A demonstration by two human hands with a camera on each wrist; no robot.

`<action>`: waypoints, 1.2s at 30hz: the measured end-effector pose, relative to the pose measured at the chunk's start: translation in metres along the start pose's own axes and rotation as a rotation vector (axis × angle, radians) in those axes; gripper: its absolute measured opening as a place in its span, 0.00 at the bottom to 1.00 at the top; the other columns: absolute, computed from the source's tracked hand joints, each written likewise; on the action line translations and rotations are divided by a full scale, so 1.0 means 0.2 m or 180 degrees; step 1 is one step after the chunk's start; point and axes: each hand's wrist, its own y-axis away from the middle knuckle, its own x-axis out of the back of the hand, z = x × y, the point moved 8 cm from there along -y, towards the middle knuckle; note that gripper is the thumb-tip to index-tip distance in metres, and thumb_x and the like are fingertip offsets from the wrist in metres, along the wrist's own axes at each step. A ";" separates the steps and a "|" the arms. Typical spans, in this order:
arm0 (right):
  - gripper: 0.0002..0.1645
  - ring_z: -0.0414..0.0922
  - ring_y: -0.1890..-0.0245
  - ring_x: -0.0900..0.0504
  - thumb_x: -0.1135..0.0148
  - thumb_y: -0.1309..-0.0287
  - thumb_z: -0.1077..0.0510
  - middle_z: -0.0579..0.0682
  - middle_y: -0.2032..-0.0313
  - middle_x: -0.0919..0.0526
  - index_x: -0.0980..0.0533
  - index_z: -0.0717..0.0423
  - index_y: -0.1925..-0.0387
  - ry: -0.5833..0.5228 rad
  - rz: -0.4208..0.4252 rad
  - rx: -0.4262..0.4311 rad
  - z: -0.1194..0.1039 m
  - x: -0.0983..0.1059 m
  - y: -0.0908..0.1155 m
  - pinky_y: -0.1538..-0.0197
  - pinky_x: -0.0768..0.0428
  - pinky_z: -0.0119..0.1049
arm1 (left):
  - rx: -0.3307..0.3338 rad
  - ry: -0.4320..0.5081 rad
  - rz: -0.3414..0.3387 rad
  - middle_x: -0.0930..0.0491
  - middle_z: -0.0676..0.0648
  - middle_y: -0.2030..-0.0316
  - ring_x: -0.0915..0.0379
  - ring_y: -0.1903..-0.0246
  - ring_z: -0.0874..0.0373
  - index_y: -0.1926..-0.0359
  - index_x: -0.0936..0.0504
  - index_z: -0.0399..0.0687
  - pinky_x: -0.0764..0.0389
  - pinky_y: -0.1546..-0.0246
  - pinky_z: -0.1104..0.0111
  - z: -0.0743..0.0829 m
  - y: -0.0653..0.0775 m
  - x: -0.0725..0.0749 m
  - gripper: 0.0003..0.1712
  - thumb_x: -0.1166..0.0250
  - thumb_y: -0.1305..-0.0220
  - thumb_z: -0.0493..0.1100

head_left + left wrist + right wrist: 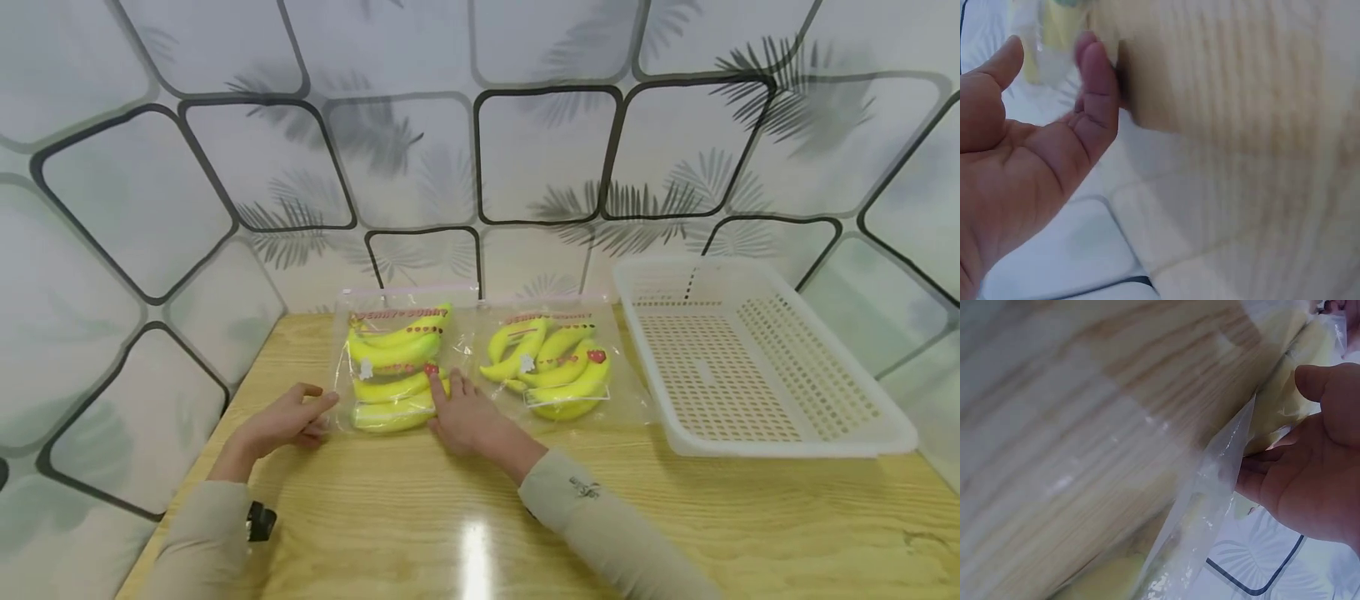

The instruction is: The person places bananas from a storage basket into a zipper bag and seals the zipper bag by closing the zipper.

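Observation:
A clear zip bag with red print lies on the table, holding several yellow bananas. At its left edge is my left hand, thumb and fingers apart; in the left wrist view nothing sits between them. My right hand rests on the bag's lower right side, its fingers extended over the plastic beside the lowest banana. Just right of that hand lies a second clear bag, also with several bananas inside. The right wrist view shows a bag edge standing up by the fingers.
A white plastic basket with perforated walls stands on the right side of the wooden table. Behind the table hangs a patterned backdrop, which also runs along the left side.

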 end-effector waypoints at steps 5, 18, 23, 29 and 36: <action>0.43 0.60 0.26 0.46 0.60 0.24 0.41 0.68 0.25 0.54 0.59 0.56 0.21 0.0178 0.0044 -0.0034 0.01 0.00 -0.01 0.26 0.41 0.45 | -0.0226 0.0174 -0.0333 0.38 0.51 0.76 0.36 0.74 0.61 0.66 0.32 0.36 0.27 0.70 0.68 -0.02 0.00 0.01 0.18 0.52 0.21 0.47; 0.46 0.59 0.25 0.47 0.59 0.26 0.37 0.67 0.24 0.55 0.62 0.55 0.21 0.0044 0.0053 -0.0119 0.01 -0.02 -0.03 0.26 0.43 0.46 | 0.0112 0.0110 0.0125 0.23 0.50 0.76 0.26 0.75 0.63 0.67 0.25 0.36 0.20 0.71 0.71 -0.07 0.03 0.10 0.12 0.47 0.26 0.37; 0.46 0.58 0.24 0.49 0.59 0.26 0.38 0.66 0.24 0.56 0.62 0.55 0.21 0.0004 0.0008 -0.0058 0.00 -0.02 -0.02 0.25 0.45 0.46 | 0.0217 0.0018 0.0193 0.23 0.51 0.77 0.25 0.76 0.63 0.70 0.25 0.37 0.19 0.71 0.70 -0.09 0.04 0.11 0.13 0.47 0.27 0.38; 0.46 0.57 0.24 0.52 0.57 0.26 0.38 0.64 0.23 0.58 0.65 0.49 0.21 -0.0046 0.0002 0.0082 -0.01 -0.01 0.00 0.24 0.49 0.47 | 0.0333 -0.0044 0.0245 0.23 0.51 0.76 0.25 0.76 0.63 0.68 0.25 0.37 0.18 0.72 0.70 -0.12 0.05 0.14 0.13 0.47 0.26 0.40; 0.42 0.55 0.24 0.51 0.60 0.25 0.39 0.59 0.23 0.54 0.63 0.44 0.20 0.0196 0.0015 0.0248 -0.03 -0.01 0.00 0.25 0.47 0.48 | 0.0381 -0.0210 0.0395 0.25 0.52 0.78 0.27 0.78 0.63 0.70 0.25 0.38 0.21 0.76 0.71 -0.14 0.09 0.17 0.12 0.47 0.30 0.39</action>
